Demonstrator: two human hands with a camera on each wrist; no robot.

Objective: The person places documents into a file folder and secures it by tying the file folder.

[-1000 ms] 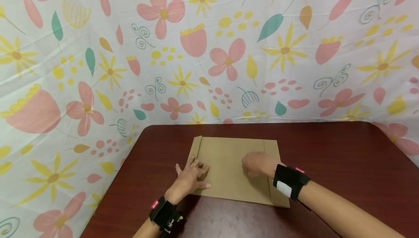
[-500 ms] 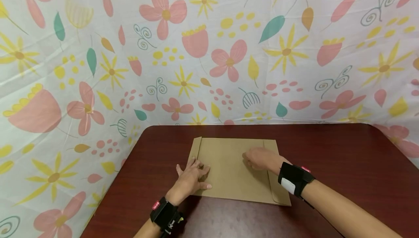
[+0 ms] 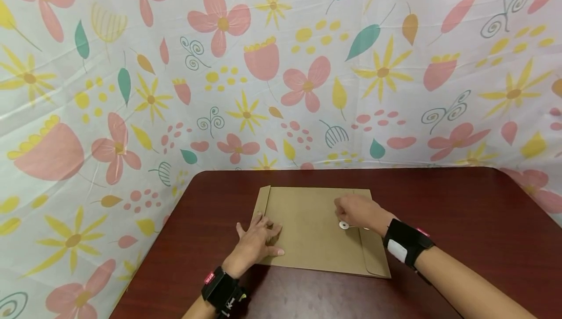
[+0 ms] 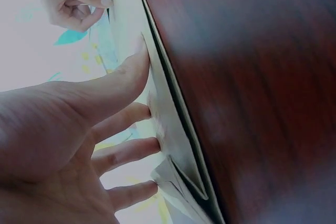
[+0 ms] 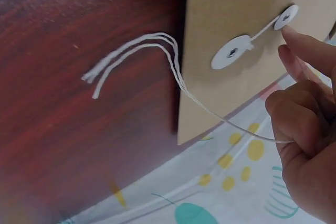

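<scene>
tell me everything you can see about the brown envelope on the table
The kraft paper envelope lies flat on the dark red wooden table, its flap to the right. Two white paper discs form a string closure; thin white string runs from them, its frayed ends loose on the table. The left hand presses flat on the envelope's left edge. The right hand rests by the discs and pinches the string.
</scene>
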